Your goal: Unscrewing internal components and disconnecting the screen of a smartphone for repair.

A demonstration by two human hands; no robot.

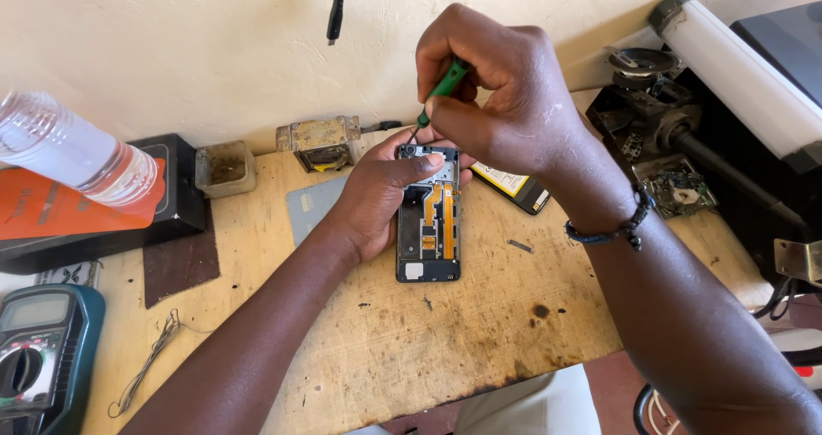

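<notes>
The right hand point(505, 92) grasps one green screwdriver point(445, 84), tip at the top of one opened phone point(428, 221). The left hand point(381, 199) grips the phone's left edge. Right of the phone lies one battery point(514, 187); left, one multimeter point(38, 349), on a worn wooden table point(411, 341) against a cream wall point(171, 50).

Black-orange box point(163, 204), grey multimeter screen point(34, 311)
</notes>
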